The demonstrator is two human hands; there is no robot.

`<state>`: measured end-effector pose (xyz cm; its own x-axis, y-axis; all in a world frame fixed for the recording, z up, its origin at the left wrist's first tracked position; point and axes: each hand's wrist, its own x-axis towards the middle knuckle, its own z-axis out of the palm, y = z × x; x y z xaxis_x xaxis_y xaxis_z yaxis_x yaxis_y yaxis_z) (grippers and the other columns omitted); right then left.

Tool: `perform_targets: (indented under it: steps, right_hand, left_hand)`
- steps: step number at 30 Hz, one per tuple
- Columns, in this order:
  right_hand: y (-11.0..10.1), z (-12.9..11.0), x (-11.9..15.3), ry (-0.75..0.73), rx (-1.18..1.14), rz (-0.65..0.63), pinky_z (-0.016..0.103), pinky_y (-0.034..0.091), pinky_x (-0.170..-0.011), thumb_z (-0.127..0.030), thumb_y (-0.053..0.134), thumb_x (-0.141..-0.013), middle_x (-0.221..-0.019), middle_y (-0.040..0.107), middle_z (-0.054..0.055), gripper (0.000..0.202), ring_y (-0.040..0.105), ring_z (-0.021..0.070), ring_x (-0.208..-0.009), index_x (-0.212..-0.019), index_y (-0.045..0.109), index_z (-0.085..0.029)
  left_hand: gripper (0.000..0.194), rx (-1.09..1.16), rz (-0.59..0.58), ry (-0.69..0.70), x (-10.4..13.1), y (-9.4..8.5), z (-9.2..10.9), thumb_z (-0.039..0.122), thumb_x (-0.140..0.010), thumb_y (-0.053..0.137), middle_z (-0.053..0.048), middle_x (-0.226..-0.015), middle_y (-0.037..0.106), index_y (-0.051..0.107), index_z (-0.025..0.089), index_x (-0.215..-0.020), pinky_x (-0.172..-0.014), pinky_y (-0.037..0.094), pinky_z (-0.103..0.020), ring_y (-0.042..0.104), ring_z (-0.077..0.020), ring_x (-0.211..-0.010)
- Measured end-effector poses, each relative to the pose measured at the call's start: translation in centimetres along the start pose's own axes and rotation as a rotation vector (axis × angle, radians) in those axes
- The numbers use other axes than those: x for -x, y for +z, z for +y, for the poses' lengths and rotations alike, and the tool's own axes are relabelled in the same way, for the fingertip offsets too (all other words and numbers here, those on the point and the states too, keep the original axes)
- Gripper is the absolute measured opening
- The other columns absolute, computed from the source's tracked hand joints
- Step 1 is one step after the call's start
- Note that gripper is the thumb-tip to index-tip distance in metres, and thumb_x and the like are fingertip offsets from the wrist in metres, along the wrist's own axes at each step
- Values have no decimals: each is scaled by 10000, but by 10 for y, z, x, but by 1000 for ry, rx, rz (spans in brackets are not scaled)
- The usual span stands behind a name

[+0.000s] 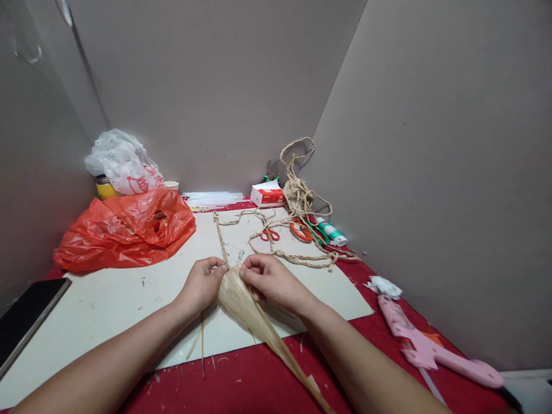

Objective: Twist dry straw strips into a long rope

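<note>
My left hand (203, 284) pinches the lower end of a braided straw cord (221, 238) near the middle of the white board. Beside it on the right, my right hand (271, 279) has thumb and index finger closed on the upper edge of a wide, pale dried husk (241, 299). The husk spreads between both hands and narrows into a long strip running down to the right, past the board's front edge. Thin loose fibres hang below my left hand. The cord runs upward from my fingers, then bends right across the board.
A red plastic bag (129, 233) lies left on the white board (112, 310), with a phone (30, 316) nearer. Coiled cord (297, 195), red-handled scissors (270, 234) and a small box (267, 195) sit behind. A pink glue gun (431, 345) rests right on red cloth.
</note>
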<state>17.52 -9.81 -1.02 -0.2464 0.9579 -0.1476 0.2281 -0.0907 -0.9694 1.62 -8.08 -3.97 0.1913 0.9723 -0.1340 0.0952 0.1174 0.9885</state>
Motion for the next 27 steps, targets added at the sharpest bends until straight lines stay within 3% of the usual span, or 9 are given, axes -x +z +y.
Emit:
perform_targets:
  steps: [4,6,10,16,22,27]
  right_hand:
    - [-8,-5,1,-62,60,187,147,301,-339,-225,540,-747,-473,447,-65,109,412,45,-363,-670,493,-164]
    - [-10,-9,4,-1,22,99,149,313,-327,-248,553,-741,-461,459,-67,115,423,53,-354,-686,495,-165]
    - [-6,-11,9,122,-22,-184,149,362,-334,-283,605,-709,-466,517,-55,161,496,74,-376,-714,504,-158]
    - [7,-5,10,142,-33,-321,144,389,-351,-264,608,-704,-459,510,-60,154,520,75,-390,-706,499,-155]
    - [21,6,4,53,-57,-155,144,367,-344,-187,568,-700,-425,482,-75,87,469,63,-347,-677,487,-163]
    - [26,6,4,101,-86,-161,144,367,-336,-195,547,-699,-401,504,-67,63,468,71,-331,-695,492,-165]
  left_hand:
    - [225,-2,3,-17,1,0,1,376,-731,558,64,-438,423,531,159,-679,-406,189,-185,296,-54,-373]
    - [231,-8,-4,-13,1,0,0,384,-747,544,59,-434,447,524,163,-684,-400,193,-187,290,-54,-359]
    - [211,18,15,30,-1,-1,-3,365,-744,563,25,-522,548,522,161,-710,-452,298,-184,418,-72,-427]
    - [262,55,34,-2,2,0,-2,434,-745,563,-2,-606,625,506,178,-754,-425,323,-196,454,-86,-408]
    - [242,-33,44,30,2,2,-2,413,-737,564,40,-479,532,536,173,-727,-415,291,-184,417,-83,-387]
    - [234,-135,60,95,2,2,-2,402,-770,531,31,-507,548,548,171,-731,-435,291,-185,415,-83,-407]
